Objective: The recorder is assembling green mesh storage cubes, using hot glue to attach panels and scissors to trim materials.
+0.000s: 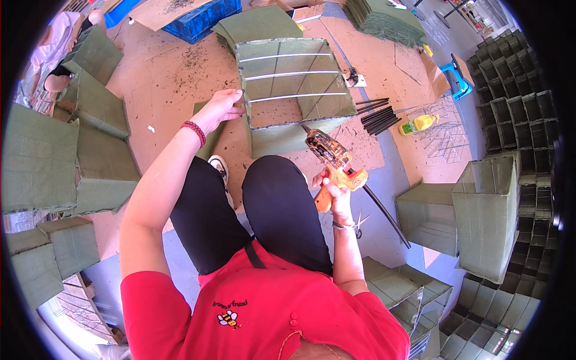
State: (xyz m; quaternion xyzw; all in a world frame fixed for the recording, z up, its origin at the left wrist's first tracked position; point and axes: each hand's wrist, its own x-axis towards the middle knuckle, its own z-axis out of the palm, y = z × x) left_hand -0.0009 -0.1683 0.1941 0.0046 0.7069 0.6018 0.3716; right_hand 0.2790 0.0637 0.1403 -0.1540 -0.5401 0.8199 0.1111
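In front of my knees stands an open box (pixel 277 141) covered in dark green fabric, with three pale wires across its opening. My left hand (pixel 224 108) is closed at the box's left edge, its fingertips partly hidden by the rim. In my right hand (pixel 337 197) is an orange hot glue gun (pixel 337 161), its body smeared with black. Its nozzle points at the near right rim of the box, very close to it. A long black glue stick (pixel 387 216) trails out of the gun's back end.
Several black glue sticks (pixel 380 122) lie right of the box, near a yellow bottle (pixel 418 125) and wire frames (pixel 447 141). Scissors (pixel 359 223) lie by my right wrist. Green boxes stand at both sides. Green sheets (pixel 384 21) are stacked behind. Another person (pixel 57 45) sits far left.
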